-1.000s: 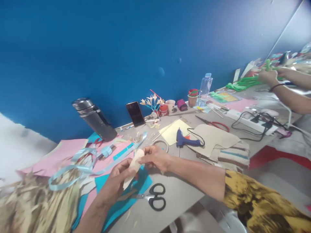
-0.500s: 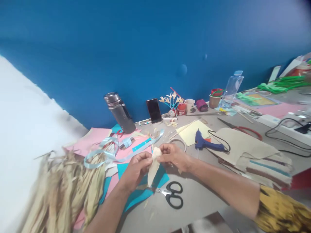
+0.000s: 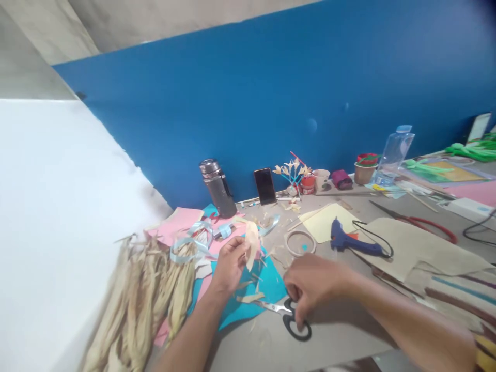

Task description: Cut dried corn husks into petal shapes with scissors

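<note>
Between the thumb and fingers of my left hand (image 3: 231, 261) is a pale, pointed piece of corn husk (image 3: 252, 243), held upright over blue paper (image 3: 273, 279). My right hand (image 3: 312, 284) reaches down onto the black-handled scissors (image 3: 287, 313), its fingers closed at the upper handle loop. The scissors lie on the grey table with the blades toward the left, close to some husk scraps (image 3: 250, 298). A large bundle of dried corn husks (image 3: 143, 305) lies to the left of my left arm.
A blue glue gun (image 3: 354, 242) with a black cord lies to the right, beside a roll of tape (image 3: 300, 243). Behind stand a grey flask (image 3: 219, 191), a phone (image 3: 265, 186), husk flowers (image 3: 292, 170) and a plastic bottle (image 3: 395, 155). Large red-handled shears (image 3: 430, 225) lie far right.
My right hand has left the husk piece and moved down and right to the scissors. My left hand keeps the husk piece. The camera view has shifted left and up.
</note>
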`<control>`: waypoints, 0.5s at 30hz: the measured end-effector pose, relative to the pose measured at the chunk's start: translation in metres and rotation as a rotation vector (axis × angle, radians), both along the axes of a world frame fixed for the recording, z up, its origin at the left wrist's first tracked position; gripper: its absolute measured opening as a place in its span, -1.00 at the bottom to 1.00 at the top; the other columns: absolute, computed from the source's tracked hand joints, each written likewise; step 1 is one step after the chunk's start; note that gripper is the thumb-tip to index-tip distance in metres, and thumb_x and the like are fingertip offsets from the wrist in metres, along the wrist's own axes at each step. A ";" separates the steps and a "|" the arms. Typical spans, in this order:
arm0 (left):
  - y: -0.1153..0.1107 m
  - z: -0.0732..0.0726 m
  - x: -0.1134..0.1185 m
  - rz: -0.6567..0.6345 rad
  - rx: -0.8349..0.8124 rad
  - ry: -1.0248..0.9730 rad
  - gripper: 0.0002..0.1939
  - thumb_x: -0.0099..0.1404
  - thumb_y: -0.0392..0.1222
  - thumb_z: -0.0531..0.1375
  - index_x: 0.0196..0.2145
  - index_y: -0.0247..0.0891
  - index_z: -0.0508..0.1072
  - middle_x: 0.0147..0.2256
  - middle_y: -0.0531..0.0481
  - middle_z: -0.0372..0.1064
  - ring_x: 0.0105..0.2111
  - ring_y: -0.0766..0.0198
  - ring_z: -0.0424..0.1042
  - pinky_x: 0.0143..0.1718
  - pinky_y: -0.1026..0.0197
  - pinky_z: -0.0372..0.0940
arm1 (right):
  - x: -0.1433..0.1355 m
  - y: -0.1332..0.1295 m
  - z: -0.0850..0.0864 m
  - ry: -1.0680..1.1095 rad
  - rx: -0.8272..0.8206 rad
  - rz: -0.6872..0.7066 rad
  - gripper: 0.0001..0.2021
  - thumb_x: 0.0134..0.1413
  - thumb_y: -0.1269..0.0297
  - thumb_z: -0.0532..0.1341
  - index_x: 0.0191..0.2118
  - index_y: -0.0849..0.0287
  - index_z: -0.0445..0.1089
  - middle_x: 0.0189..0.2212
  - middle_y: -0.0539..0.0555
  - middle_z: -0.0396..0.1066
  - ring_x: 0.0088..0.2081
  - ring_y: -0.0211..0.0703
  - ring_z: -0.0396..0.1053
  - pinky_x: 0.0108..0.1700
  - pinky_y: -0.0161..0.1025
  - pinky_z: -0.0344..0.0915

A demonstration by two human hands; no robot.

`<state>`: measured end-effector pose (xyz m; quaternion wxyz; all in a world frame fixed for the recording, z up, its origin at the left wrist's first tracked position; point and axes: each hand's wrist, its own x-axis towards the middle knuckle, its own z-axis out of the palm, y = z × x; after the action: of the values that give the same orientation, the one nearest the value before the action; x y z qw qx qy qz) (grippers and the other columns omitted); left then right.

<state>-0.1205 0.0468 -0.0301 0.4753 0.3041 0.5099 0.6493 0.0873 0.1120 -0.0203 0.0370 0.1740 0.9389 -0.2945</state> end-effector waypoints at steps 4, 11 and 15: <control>-0.002 0.003 -0.001 0.038 0.101 -0.033 -0.72 0.00 -0.16 0.41 -0.48 -0.27 0.37 -0.53 0.14 0.29 -0.53 0.43 0.27 -0.47 0.34 0.14 | 0.005 -0.023 -0.001 -0.119 0.251 0.031 -0.76 -0.22 0.08 0.39 -0.51 0.17 0.53 -0.54 0.12 0.50 -0.44 -0.05 0.41 -0.42 -0.24 -0.02; -0.011 0.019 -0.009 0.009 0.264 -0.092 -0.76 0.08 -0.17 0.35 -0.43 -0.22 0.32 -0.51 0.07 0.39 -0.46 0.28 0.40 -0.35 0.20 0.24 | 0.002 -0.028 -0.011 -0.070 0.242 0.000 -0.85 -0.25 0.33 0.22 -0.44 0.17 0.49 -0.40 0.19 0.53 -0.35 0.00 0.41 -0.38 -0.22 0.02; -0.017 0.027 -0.014 -0.059 0.301 -0.082 -0.79 0.16 -0.11 0.30 -0.37 -0.19 0.33 -0.58 0.09 0.36 -0.59 0.29 0.36 -0.49 0.23 0.18 | 0.001 -0.004 -0.012 0.043 0.177 -0.129 -0.88 -0.32 0.36 0.20 -0.49 0.15 0.42 -0.46 0.08 0.47 -0.38 -0.09 0.35 -0.43 -0.25 -0.05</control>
<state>-0.1345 0.0295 -0.0027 0.4638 0.3599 0.3778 0.7160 0.0882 0.1082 -0.0323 -0.0175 0.2305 0.9487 -0.2159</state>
